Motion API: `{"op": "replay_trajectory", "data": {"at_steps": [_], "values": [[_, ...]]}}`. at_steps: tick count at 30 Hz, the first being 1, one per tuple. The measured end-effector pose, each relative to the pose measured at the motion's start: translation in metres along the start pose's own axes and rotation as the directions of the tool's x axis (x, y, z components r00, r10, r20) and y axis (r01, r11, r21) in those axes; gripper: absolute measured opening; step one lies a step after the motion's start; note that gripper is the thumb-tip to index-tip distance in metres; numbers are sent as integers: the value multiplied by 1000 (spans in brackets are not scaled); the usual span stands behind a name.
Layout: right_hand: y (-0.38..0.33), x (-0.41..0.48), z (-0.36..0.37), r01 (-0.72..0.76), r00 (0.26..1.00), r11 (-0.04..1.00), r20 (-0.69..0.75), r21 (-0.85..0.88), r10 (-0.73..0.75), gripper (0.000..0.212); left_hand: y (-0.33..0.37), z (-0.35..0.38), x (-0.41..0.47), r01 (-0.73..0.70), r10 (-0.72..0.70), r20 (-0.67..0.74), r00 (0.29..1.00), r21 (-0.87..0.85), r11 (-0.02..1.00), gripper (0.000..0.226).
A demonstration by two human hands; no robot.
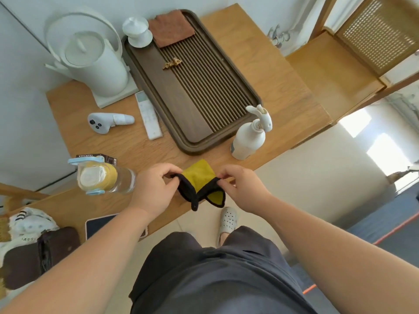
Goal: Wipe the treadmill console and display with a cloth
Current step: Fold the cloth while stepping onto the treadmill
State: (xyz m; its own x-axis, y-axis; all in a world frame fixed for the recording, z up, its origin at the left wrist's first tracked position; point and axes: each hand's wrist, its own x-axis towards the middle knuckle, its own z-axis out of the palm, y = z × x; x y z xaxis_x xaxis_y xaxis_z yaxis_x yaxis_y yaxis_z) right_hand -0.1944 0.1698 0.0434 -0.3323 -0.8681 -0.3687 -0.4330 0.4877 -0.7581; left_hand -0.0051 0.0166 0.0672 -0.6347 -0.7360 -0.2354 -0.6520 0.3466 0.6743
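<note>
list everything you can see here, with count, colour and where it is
table: 1, light wood, centre
yellow cloth: 1, yellow with black edging, held over table's near edge
tea tray: 1, dark brown, on the table
brown cloth: 1, brown, tray's far corner
lidded cup: 1, white, tray's far left corner
kettle: 1, white, table's far left
remote: 1, white, left of tray
controller: 1, white, left of remote
pump bottle: 1, white, by tray's near right corner
glass bottle: 1, clear, blue lid, table's near left
chair: 1, wood, right of table
left hand: 1, bare, pinches yellow cloth's left edge
right hand: 1, bare, pinches yellow cloth's right edge
</note>
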Motion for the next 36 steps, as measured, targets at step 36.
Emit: {"op": "replay_trajectory", "data": {"at_steps": [36], "values": [[48,-490,102,-302,85,718,-732,628,676,20,193,193,-252,-452,537,733,419,-344,823,13]]}}
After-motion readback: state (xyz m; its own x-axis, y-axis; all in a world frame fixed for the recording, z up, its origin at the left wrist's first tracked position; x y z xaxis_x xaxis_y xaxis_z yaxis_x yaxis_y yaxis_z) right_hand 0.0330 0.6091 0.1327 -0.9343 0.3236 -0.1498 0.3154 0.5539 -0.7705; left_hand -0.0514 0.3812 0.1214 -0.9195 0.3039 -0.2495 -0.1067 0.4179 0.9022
